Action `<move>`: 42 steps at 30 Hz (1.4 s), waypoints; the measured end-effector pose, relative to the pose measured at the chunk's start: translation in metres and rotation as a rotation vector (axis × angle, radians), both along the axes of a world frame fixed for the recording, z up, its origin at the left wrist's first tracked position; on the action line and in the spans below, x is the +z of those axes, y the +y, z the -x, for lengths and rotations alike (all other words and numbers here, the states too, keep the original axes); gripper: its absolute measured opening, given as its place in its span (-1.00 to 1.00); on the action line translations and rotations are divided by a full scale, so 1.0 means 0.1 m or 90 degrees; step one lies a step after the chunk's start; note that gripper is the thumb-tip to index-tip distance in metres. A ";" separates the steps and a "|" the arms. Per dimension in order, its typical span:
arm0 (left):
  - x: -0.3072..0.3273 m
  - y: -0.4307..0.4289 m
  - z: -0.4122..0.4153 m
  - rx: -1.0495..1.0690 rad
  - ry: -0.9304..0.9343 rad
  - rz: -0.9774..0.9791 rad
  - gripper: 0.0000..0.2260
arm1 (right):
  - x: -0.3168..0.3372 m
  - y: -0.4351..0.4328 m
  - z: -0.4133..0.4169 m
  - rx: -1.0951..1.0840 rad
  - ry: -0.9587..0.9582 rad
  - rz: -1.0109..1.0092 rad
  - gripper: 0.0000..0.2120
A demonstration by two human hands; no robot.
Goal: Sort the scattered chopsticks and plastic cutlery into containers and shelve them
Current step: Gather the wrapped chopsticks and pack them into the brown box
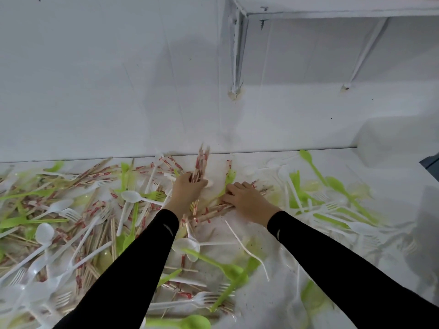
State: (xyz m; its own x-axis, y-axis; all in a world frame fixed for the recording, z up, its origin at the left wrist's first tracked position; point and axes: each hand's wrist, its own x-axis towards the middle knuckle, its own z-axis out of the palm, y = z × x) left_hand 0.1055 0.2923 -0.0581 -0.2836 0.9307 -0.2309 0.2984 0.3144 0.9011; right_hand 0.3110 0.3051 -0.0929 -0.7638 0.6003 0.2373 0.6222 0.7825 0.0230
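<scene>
My left hand (pixel 187 189) grips a bunch of wrapped chopsticks (pixel 201 162), tips pointing far toward the wall (pixel 118 91); my right hand (pixel 247 200), just right of it, curls its fingers over a second chopstick bundle (pixel 211 211) lying flat on the white table (pixel 392 176); green and white plastic cutlery (pixel 130 195) lies scattered left, right and near.

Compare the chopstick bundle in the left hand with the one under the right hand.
Pose: the left bundle points toward the wall, tips lifted and blurred; the right bundle lies flat, crosswise on the table. Grip: the left hand curls round its bundle; the right hand lies over its bundle, fingers bent onto it. Shared: both are wooden chopsticks with red-printed paper wrapping.
</scene>
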 end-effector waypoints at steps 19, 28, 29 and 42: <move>0.43 -0.71 0.25 -0.012 -0.392 -0.136 -0.81 | -0.12 -0.38 0.08 -0.025 -0.025 -0.045 -0.69; 0.48 -1.05 0.38 -0.036 -0.144 -0.088 -0.73 | 0.13 -0.30 0.00 0.029 0.000 -0.067 -0.81; 0.45 -1.10 0.42 -0.050 -0.080 -0.073 -0.73 | 0.20 -0.30 0.00 0.026 0.031 -0.050 -0.77; 0.07 -1.98 0.57 -0.299 0.169 -0.011 -0.92 | 0.87 -0.84 0.21 -0.105 0.331 0.221 -0.65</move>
